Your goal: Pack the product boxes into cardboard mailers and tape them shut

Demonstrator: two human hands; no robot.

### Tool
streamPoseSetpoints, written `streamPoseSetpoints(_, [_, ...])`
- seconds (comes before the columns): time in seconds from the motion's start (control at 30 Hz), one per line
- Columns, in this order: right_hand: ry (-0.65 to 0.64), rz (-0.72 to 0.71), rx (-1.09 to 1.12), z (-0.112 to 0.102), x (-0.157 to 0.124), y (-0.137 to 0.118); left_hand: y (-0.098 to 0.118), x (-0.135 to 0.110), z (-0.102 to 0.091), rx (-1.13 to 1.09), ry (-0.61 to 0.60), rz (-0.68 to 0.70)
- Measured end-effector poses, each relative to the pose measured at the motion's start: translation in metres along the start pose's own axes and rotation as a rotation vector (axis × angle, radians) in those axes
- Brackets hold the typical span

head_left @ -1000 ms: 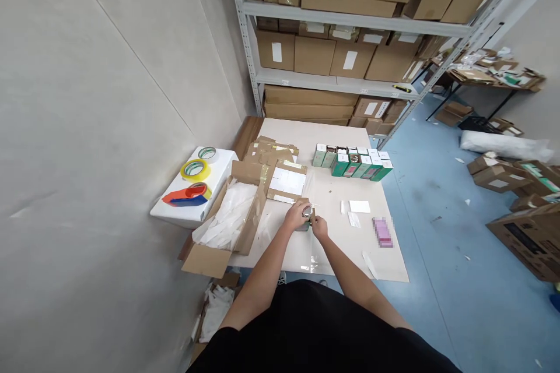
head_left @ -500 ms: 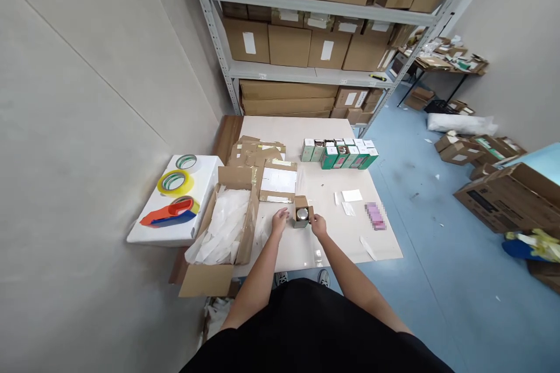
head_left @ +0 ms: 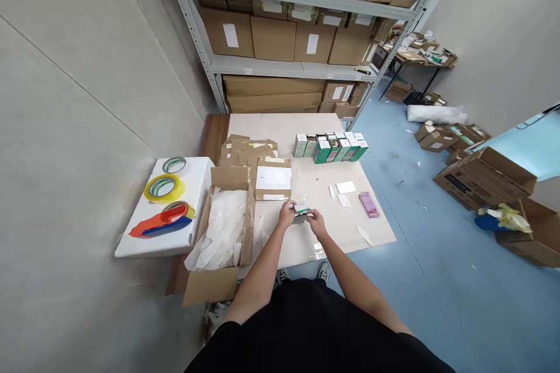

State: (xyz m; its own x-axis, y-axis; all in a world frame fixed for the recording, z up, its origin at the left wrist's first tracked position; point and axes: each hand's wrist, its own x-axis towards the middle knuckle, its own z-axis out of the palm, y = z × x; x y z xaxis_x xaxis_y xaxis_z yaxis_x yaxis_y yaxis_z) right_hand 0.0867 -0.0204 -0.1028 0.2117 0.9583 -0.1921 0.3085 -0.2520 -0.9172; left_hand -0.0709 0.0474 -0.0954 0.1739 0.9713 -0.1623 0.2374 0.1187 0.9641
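A small carton [head_left: 300, 208] with a white and green top stands on the pale table in front of me, its top flap folded nearly down over the opening. My left hand [head_left: 286, 215] grips its left side near the upper edge. On the other side, the fingers of my right hand [head_left: 315, 222] pinch the right edge of the flap. What is inside the carton is now hidden. Beyond it lies a flat cardboard piece with white paper [head_left: 273, 179]. A group of similar green and white cartons [head_left: 330, 148] stands at the back right of the table.
Left of my arms sits an open cardboard box [head_left: 247, 233] holding white packing paper [head_left: 223, 224]. A white block [head_left: 201, 186] carries tape rolls [head_left: 164, 187] and a red-blue tape dispenser [head_left: 161, 222]. Paper scraps [head_left: 345, 187] and a blurred purple item [head_left: 368, 204] lie right. Shelving [head_left: 280, 64] stands behind.
The carton's flap has gone from standing up to lying over the opening, covering the round silvery thing inside. My left hand has moved right onto the carton. The view has shifted slightly.
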Motion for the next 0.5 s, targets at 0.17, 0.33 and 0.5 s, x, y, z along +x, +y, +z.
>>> streamPoseSetpoints(0.17, [0.168, 0.034, -0.008, -0.002, -0.002, -0.004, -0.003, -0.016, -0.002, 0.064, -0.044, 0.109])
streamPoseSetpoints(0.33, [0.128, -0.064, -0.127, -0.002, 0.001, -0.004, -0.004, -0.022, -0.003, 0.11, -0.098, 0.122])
streamPoseSetpoints(0.5, [0.14, -0.093, -0.24, -0.002, 0.008, -0.004, 0.001, -0.021, -0.002, 0.16, -0.093, 0.1])
